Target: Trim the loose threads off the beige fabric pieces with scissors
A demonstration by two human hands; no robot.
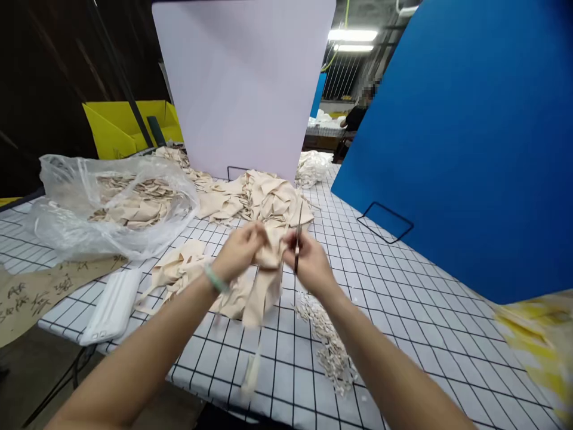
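Both hands were up over the table (425,310), close together. One left hand (239,248) pinched a tan cloth (264,286), and the cloth hung down, blurry, between the two hands. One right hand (308,263) gripped thin scissors (298,236) that pointed up, right beside the cloth. A green band (215,278) sat on the left wrist.

A heap (268,200) of tan pieces lay behind the hands. White scraps (331,349) lay under the right arm. A clear bag (116,206) held more pieces on the left. Brown paper (40,292) had dark hand-written signs, too blurry to read. A white board (244,83) and a blue board (465,143) stood behind. Another person (358,116) was far off.
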